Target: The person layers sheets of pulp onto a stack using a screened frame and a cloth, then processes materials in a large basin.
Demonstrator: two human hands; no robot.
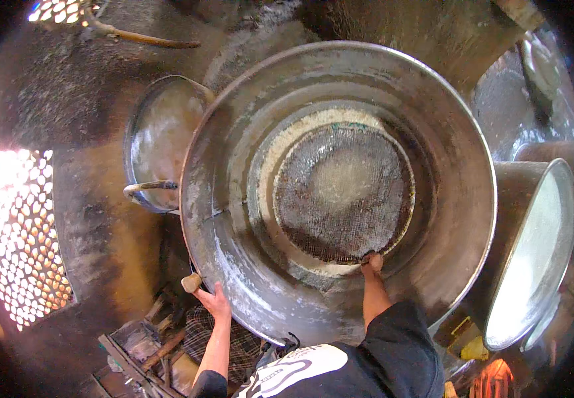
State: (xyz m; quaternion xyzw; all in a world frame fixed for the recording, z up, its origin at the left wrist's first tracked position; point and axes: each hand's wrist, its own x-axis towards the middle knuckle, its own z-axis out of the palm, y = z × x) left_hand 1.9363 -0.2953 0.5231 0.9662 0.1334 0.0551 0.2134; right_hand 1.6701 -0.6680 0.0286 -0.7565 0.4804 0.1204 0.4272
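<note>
A huge round metal pan (456, 199) with high, sloping walls fills the middle of the view. Deep inside it lies a dark, round mesh or woven piece (343, 229), wet-looking, with a paler patch at its centre. My right arm reaches down over the near wall, and my right hand (374, 261) is closed at the near edge of this round piece; its fingertips are partly hidden. Outside the pan's lower left rim, my left hand (212, 302) has its fingers at a short, blunt wooden piece (192, 283), seemingly gripping it, thumb raised apart.
A metal vessel (164, 142) with a curved handle stands left of the pan. Large tilted metal drums (532, 225) sit at the right. Wooden scraps (137, 351) lie at lower left, a yellow item (474, 348) at lower right. A long curved stick (144, 38) rests at upper left.
</note>
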